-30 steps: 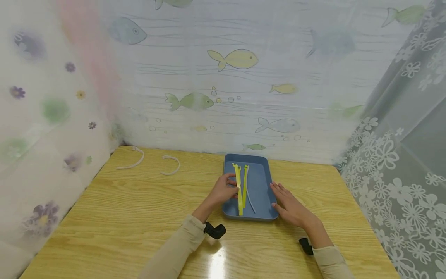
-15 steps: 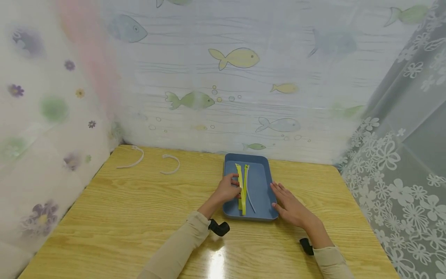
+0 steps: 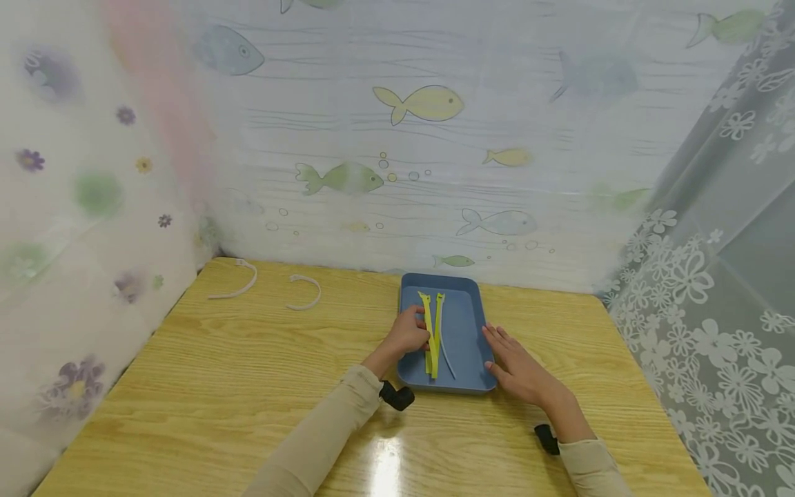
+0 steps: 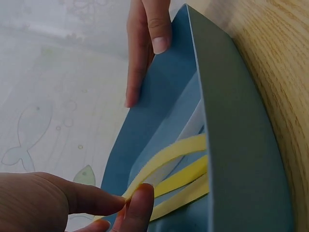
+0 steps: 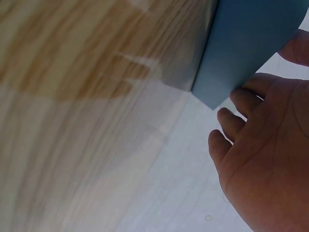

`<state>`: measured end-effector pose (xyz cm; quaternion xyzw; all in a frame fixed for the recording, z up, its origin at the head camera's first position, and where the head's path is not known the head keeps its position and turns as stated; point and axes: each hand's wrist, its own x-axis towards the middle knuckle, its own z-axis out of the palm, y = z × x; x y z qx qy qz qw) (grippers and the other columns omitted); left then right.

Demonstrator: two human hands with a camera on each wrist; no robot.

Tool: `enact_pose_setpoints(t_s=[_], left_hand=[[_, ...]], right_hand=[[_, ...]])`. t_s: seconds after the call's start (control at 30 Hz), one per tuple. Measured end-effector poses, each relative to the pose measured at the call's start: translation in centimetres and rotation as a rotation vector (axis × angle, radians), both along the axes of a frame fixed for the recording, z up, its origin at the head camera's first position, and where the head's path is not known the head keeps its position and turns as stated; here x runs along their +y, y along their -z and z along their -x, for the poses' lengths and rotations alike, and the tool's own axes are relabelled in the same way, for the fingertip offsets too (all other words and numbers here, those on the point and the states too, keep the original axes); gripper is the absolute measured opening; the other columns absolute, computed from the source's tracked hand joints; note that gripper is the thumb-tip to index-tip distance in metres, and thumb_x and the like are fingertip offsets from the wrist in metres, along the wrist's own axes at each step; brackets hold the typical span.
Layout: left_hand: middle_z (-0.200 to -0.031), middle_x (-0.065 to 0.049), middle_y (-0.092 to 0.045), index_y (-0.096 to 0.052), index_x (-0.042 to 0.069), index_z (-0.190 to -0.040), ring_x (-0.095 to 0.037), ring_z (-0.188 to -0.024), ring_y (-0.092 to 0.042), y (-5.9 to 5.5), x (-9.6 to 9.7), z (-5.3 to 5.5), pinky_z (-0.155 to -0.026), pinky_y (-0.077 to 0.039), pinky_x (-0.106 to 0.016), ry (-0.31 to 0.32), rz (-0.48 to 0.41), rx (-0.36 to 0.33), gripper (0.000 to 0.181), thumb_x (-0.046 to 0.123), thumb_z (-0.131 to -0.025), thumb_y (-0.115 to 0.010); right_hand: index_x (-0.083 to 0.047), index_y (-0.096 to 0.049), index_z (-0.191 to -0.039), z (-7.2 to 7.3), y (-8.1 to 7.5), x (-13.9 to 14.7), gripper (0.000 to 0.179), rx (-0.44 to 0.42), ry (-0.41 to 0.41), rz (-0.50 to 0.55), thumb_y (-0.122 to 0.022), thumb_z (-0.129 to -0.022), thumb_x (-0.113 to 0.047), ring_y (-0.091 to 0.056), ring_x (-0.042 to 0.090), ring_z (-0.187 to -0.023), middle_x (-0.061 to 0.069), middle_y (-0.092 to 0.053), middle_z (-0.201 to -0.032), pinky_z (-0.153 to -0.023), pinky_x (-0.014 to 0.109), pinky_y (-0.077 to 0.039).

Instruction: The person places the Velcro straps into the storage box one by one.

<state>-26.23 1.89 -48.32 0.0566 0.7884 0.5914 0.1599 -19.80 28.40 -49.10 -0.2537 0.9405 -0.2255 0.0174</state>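
A blue tray [image 3: 466,321] stands on the table. My left hand [image 3: 406,334] reaches over its left side and pinches a yellow cable tie [image 4: 164,159] between thumb and finger. That tie slants over the tray, close beside more yellow cable ties [image 3: 438,321] in it. A thin pale cable tie [image 3: 450,360] lies to their right. My right hand [image 3: 520,371] rests against the tray's right wall, fingers fairly straight in the head view. In the right wrist view the fingers [image 5: 231,123] touch the tray's outside, bent a little.
Two white cable ties lie curved at the back left of the wooden table [image 3: 248,386]: one tie [image 3: 253,279] near the corner, the other tie [image 3: 319,295] to its right. A fish-printed curtain [image 3: 397,172] hangs behind the table's back edge.
My left hand has shifted slightly right, carrying the yellow cable tie closer to the other yellow ones in the tray. The right hand has stayed at the tray's side.
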Motion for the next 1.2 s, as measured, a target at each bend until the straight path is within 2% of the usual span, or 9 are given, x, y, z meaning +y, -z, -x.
enact_pose_setpoints(t_s=[0.17,0.43,0.73,1.0,1.2], left_hand=[[-0.115,-0.023,-0.059,-0.041,-0.006,-0.147,-0.020,-0.064,-0.060,-0.02,0.12,0.21,-0.065,-0.059,-0.035,0.000,0.032,0.007,0.060,-0.010,-0.088,-0.054],[-0.101,-0.019,-0.062,-0.044,-0.009,-0.142,-0.017,-0.062,-0.056,0.42,0.57,0.32,-0.063,-0.052,-0.030,-0.034,0.076,0.028,0.057,-0.011,-0.086,-0.055],[-0.107,-0.018,-0.061,-0.043,-0.006,-0.144,-0.019,-0.062,-0.059,0.43,0.60,0.12,-0.066,-0.052,-0.031,-0.034,0.083,0.016,0.055,-0.007,-0.091,-0.056],[-0.109,-0.017,-0.062,-0.043,-0.006,-0.145,-0.023,-0.070,-0.065,0.34,0.28,0.07,-0.067,-0.056,-0.031,-0.010,0.004,0.009,0.057,-0.005,-0.090,-0.059],[-0.118,-0.023,-0.059,-0.043,-0.004,-0.147,-0.028,-0.078,-0.067,0.16,-0.11,-0.06,-0.075,-0.062,-0.039,-0.002,-0.174,-0.058,0.058,-0.007,-0.092,-0.061]], right_hand=[[0.010,-0.025,-0.156,-0.05,-0.04,-0.02,0.063,0.002,0.001,-0.002,-0.052,-0.106,-0.016,-0.018,0.052,-0.150,0.028,-0.023,-0.164,-0.120,0.066,-0.019],[0.009,-0.026,-0.156,-0.04,0.01,-0.15,0.063,0.004,0.004,0.009,-0.053,-0.105,-0.015,-0.019,0.052,-0.150,0.027,-0.024,-0.164,-0.119,0.067,-0.020],[0.009,-0.025,-0.157,-0.21,-0.13,-0.17,0.063,-0.010,0.012,0.007,-0.051,-0.106,-0.018,-0.017,0.051,-0.150,0.027,-0.023,-0.164,-0.120,0.067,-0.019],[0.008,-0.024,-0.157,-0.14,-0.05,-0.01,0.063,-0.016,0.012,-0.004,-0.051,-0.107,-0.017,-0.016,0.050,-0.151,0.026,-0.021,-0.165,-0.120,0.066,-0.019],[0.009,-0.024,-0.157,-0.12,-0.06,-0.02,0.063,-0.010,0.010,-0.005,-0.051,-0.107,-0.017,-0.016,0.051,-0.151,0.026,-0.022,-0.165,-0.120,0.066,-0.019]])
